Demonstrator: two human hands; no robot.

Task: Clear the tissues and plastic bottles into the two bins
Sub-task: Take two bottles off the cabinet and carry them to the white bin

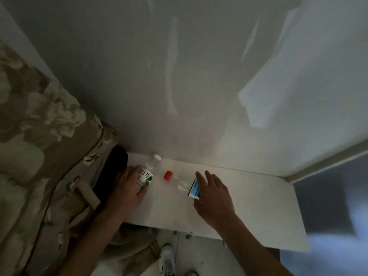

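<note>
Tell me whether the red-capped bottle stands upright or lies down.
Lying down: the red-capped bottle stretches flat along the white table, cap pointing sideways.

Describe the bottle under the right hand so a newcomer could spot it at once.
On the white tabletop against the wall, look right of centre. There a clear plastic bottle with a red cap lies on its side, its blue-and-white label end under the right hand. Its neighbour, under the left hand, has a white cap and green-leaf label.

Left hand (127,188) grips a white-capped bottle (148,172) lying on the white table (258,206). Right hand (213,196), fingers spread, sits on a red-capped bottle (179,181) with a blue label. Floral sofa (39,146) on the left.
</note>
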